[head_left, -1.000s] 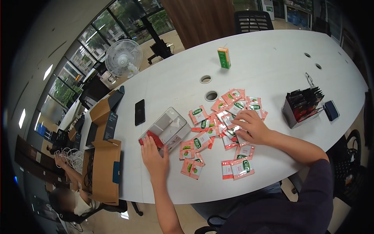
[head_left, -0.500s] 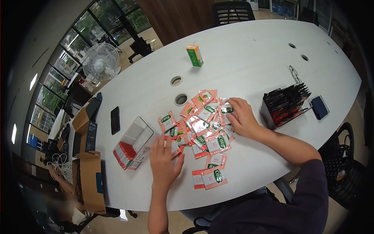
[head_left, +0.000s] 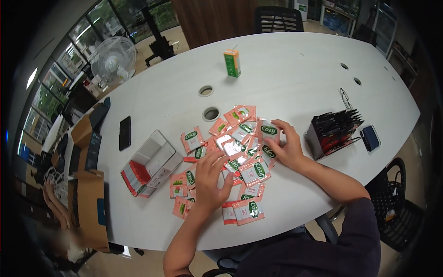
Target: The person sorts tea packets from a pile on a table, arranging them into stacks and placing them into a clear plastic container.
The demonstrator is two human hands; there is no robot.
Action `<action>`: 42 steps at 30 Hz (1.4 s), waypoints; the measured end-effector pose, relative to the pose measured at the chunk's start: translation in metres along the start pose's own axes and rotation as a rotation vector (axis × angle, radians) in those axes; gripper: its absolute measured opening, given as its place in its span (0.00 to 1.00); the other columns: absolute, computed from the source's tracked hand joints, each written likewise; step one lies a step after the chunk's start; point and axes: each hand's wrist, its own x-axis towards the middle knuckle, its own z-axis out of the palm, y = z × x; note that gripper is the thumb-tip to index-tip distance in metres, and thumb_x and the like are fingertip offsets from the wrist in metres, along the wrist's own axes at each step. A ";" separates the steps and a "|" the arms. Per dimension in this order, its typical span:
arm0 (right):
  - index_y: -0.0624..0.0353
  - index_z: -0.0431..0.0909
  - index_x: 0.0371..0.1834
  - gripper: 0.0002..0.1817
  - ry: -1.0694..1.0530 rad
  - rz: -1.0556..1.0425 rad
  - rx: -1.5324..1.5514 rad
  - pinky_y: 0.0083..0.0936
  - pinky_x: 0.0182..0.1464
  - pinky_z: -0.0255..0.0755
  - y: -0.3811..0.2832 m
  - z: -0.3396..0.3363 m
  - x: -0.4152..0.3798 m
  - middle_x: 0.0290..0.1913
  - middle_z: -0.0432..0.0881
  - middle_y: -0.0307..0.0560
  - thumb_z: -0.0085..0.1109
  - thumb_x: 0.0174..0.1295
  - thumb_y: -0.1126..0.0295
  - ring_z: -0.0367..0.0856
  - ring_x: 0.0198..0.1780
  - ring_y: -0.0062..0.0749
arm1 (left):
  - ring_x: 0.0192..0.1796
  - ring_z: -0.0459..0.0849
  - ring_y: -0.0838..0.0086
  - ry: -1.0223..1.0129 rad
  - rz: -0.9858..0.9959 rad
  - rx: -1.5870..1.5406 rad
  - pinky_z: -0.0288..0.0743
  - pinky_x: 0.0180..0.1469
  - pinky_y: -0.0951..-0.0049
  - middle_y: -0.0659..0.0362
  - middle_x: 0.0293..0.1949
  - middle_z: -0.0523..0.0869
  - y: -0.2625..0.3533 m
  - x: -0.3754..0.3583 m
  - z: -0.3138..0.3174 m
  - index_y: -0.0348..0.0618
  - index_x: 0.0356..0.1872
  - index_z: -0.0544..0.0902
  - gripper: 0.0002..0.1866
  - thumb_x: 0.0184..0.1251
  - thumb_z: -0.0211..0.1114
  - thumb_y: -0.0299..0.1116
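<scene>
Thumb and fingers of the right grip (head_left: 290, 148) are closed on the right edge of a Cozy sachet (head_left: 267, 129), held at the upper right of the loose sachets (head_left: 255, 171) spread on the bench (head_left: 295, 83). The left grip (head_left: 211, 184) is over the pile's left part, thumb apart from the fingers. Farther out, an open box (head_left: 161, 150) partly filled with packets stands to the left, and a holder of dark packets (head_left: 334, 131) stands to the right.
</scene>
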 end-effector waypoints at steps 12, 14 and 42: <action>0.66 0.70 0.66 0.36 -0.163 -0.087 0.471 0.21 0.40 0.78 -0.085 0.022 -0.042 0.45 0.84 0.46 0.78 0.54 0.75 0.84 0.41 0.23 | 0.65 0.79 0.67 -0.051 -0.486 -1.116 0.73 0.65 0.65 0.50 0.66 0.78 0.013 -0.013 0.008 0.38 0.75 0.67 0.35 0.68 0.70 0.34; 0.65 0.75 0.61 0.34 -0.304 -0.247 0.319 0.28 0.45 0.77 -0.097 0.020 -0.041 0.46 0.83 0.48 0.81 0.50 0.73 0.82 0.44 0.33 | 0.65 0.80 0.71 -0.283 -0.625 -1.198 0.73 0.66 0.69 0.48 0.68 0.77 0.008 -0.013 0.001 0.39 0.73 0.70 0.30 0.74 0.64 0.38; 0.58 0.78 0.36 0.06 -0.389 0.395 0.877 0.13 0.31 0.70 -0.074 0.011 -0.026 0.37 0.81 0.36 0.68 0.66 0.75 0.77 0.39 0.12 | 0.59 0.82 0.69 0.007 -0.831 -1.540 0.78 0.63 0.63 0.53 0.57 0.82 0.004 -0.021 0.016 0.38 0.72 0.66 0.28 0.78 0.62 0.37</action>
